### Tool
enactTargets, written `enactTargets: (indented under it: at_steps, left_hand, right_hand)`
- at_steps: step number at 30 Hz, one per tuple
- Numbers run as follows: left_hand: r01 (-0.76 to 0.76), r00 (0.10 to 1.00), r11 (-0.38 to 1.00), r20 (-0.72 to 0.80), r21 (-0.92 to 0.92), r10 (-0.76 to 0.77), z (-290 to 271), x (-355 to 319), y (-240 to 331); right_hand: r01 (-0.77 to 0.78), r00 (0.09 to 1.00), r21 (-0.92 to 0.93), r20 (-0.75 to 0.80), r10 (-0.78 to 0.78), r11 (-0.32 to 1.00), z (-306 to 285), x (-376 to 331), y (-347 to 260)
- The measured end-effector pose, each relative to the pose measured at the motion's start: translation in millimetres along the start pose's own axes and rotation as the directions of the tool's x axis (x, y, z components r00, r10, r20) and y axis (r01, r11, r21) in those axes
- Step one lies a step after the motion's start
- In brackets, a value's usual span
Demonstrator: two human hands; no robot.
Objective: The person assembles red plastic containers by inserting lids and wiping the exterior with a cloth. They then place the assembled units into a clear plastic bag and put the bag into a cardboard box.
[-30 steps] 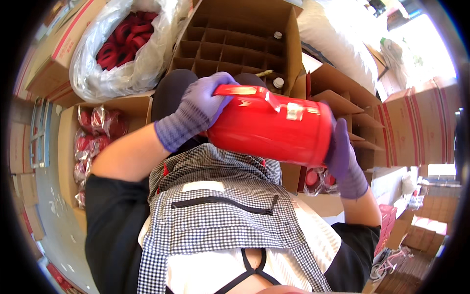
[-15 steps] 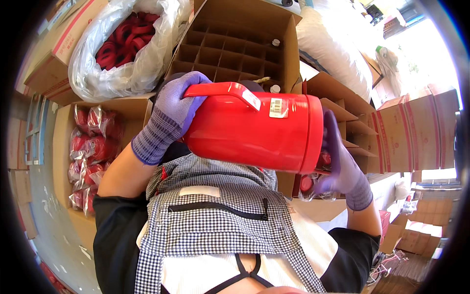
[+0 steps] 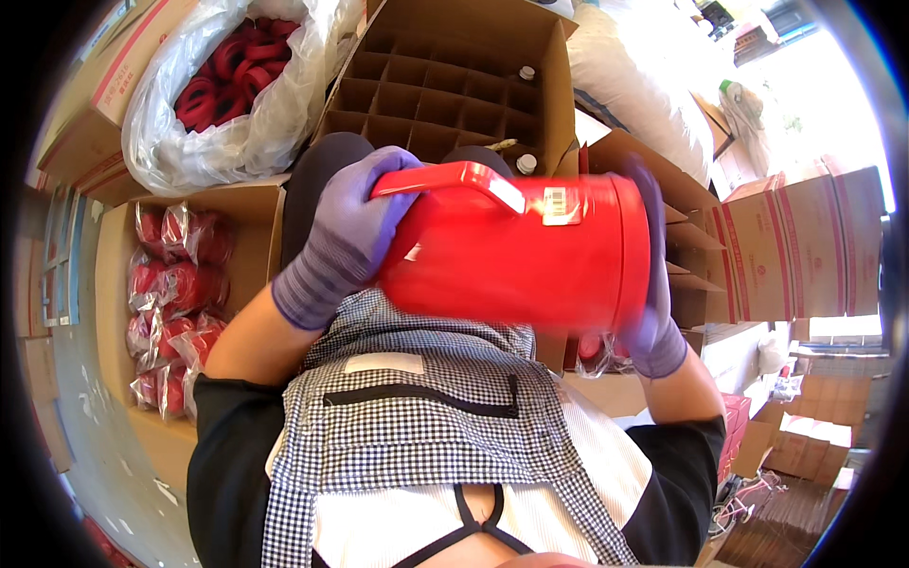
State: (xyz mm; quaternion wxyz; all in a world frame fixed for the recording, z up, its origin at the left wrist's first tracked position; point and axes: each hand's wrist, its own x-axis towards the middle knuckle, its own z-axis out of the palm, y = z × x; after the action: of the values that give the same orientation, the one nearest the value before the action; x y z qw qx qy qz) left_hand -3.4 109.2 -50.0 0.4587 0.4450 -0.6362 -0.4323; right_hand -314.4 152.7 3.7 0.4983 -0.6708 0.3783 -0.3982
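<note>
Red jug (image 3: 502, 260), barcode label (image 3: 561, 206) (beside handle (image 3: 450, 175))

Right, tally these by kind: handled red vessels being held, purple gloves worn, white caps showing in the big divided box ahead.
Red handled vessel: 1
Purple gloves: 2
White caps: 2
Total: 5

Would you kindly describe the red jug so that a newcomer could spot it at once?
Find the checked apron in the lower middle. Just above it, the red jug is held sideways between the purple-gloved left hand and right hand. Unlike the smaller wrapped red pieces to its left, it is one large cylinder with a handle and a pale label.
</note>
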Motion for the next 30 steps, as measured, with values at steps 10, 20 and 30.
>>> enactTargets:
  at_steps: [10,20,30]
  left_hand:
    - [0.183,0.98,0.98,0.098,-0.073,-0.176,-5,-1,-17]
    - [0.257,0.965,0.917,0.139,-0.305,-0.225,19,-19,-49]
    - [0.411,0.909,0.699,0.328,-0.586,-0.259,22,-20,-98]
  right_hand:
    - [0.149,0.984,-0.432,0.155,-0.089,0.89,-20,-8,15]
    - [0.041,0.98,-0.342,0.198,0.029,0.939,-14,-7,2]
    - [0.392,0.91,-0.617,0.37,-0.188,0.682,29,3,-30]
